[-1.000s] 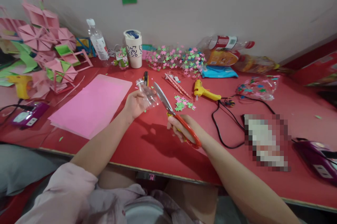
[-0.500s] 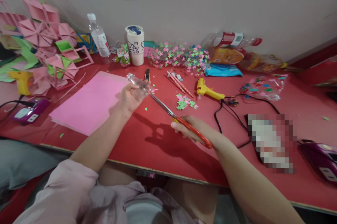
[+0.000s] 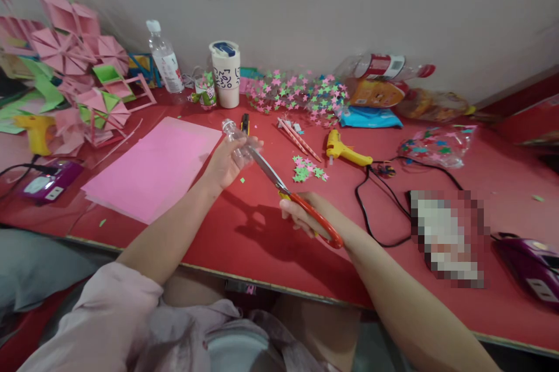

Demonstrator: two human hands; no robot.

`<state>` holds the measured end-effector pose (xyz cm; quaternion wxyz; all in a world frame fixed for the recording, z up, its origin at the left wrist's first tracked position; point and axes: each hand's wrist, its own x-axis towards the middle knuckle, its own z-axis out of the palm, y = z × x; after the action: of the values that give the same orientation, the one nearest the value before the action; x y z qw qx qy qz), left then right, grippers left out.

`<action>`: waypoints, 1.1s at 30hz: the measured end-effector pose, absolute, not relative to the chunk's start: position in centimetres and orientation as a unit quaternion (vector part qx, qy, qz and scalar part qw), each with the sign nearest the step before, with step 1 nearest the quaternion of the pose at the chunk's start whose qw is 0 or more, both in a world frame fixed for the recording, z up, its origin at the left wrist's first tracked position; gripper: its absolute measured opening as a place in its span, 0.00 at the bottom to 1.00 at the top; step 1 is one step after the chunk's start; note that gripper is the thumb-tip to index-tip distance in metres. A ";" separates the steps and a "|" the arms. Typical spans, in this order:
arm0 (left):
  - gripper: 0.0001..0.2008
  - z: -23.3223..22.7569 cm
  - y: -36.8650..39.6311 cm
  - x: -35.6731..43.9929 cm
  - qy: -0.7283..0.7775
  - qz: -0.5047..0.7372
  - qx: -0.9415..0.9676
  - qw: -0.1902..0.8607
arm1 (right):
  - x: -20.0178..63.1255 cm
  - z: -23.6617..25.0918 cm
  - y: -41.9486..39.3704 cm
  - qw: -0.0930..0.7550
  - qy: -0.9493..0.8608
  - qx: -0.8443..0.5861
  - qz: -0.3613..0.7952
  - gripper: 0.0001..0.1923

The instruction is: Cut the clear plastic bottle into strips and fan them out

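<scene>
Head view: the left hand (image 3: 227, 162) is wrapped around a small clear bottle (image 3: 236, 140), held above the red table (image 3: 244, 232) just right of the pink sheet (image 3: 152, 168), neck pointing far-left. The right hand (image 3: 305, 215) has its fingers through the red handles of the scissors (image 3: 290, 194), and the blades reach up to the bottle's near end, touching or entering it; whether they stand parted or shut there I cannot tell. The step in hand looks to be cutting the bottle's body. The next move would call for a steady hold on the thin plastic, which will likely flex and slip under the blades, and for keeping the left fingers clear of the tips. The bottle appears empty, though the hand hides much of it. At the far edge, a water bottle (image 3: 163, 60) stands upright, its fill unclear; right of it a white cup (image 3: 227, 72) with a blue lid, contents hidden; between them a short cut bottle (image 3: 204, 89) seems to hold green and pink bits. Far right lie several plastic bottles (image 3: 384, 69) on their sides. A clear bag (image 3: 437, 142) of coloured pieces rests right of the yellow glue gun (image 3: 343, 151). Loose paper stars (image 3: 305, 169) lie near the scissors.
</scene>
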<state>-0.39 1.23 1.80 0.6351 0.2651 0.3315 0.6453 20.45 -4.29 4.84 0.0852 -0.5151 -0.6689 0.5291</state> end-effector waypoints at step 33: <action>0.08 1.8 0.5 1.0 0.316 0.707 0.277 0.568 | 19.5 4.2 -5.1 0.101 -0.669 -0.505 0.536 0.29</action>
<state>0.98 0.51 1.83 0.5682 0.2773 0.3162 0.7073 19.53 -5.08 4.25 0.1011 -0.5052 -0.6691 0.5356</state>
